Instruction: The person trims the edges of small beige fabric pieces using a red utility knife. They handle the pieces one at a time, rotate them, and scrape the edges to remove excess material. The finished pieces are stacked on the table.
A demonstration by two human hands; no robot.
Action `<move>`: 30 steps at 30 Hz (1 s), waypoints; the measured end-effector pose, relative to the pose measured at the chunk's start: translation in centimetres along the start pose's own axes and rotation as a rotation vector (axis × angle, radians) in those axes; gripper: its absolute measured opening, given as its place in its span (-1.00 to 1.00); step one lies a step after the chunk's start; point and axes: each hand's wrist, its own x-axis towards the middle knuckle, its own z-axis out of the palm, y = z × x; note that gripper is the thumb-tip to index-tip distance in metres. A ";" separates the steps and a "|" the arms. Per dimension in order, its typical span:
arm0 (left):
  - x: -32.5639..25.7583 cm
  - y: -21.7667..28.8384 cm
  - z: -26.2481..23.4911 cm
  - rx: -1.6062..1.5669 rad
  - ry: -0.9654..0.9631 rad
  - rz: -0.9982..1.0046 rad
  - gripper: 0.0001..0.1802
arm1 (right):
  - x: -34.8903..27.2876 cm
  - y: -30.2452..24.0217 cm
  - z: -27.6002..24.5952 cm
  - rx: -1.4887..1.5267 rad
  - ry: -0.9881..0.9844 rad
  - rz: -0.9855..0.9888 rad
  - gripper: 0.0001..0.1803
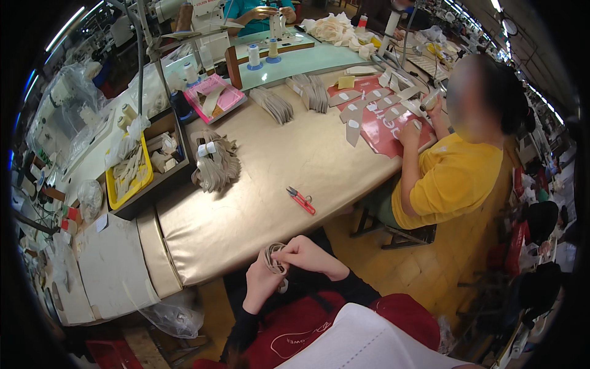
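At the table's near edge, my left hand (260, 281) is closed around a small looped bundle of beige strips (275, 258). My right hand (309, 254) meets it from the right, its fingertips pinched at the loops. What exactly those fingertips hold is too small to make out. Beyond my hands lies a pair of red-handled thread snips (301, 200) on the gold-coloured table cover (246, 215). Farther left, a tied bundle of grey-beige cut pieces (215, 163) rests on the same cover, with a white band around it.
At left stands a dark box (175, 166) with a yellow tray (147, 172) of scraps. Farther back are a pink tray (215, 98) and stacks of cut pieces (272, 106). A co-worker in yellow (455, 178) sits at right by a red board (381, 132) bearing pieces.
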 end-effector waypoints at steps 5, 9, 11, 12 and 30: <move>0.3 1.5 -1.2 -0.153 -0.479 -0.017 -0.45 | -0.9 -0.2 -3.5 0.522 0.191 0.232 -0.48; 0.2 1.8 -1.6 -0.440 -0.763 -0.001 -0.37 | -1.4 0.6 -5.7 0.942 0.090 0.113 -0.45; -0.2 1.2 -2.3 -0.765 -0.880 0.093 -0.36 | -1.4 0.7 -6.0 1.051 0.011 0.090 -0.46; -0.2 0.9 -2.4 -0.943 -0.947 0.120 -0.35 | -1.4 0.7 -5.8 1.078 -0.039 0.082 -0.46; 0.5 -2.9 -4.3 -1.535 -0.929 -0.052 -0.20 | -0.8 0.6 -3.7 0.298 -0.151 -0.094 -0.79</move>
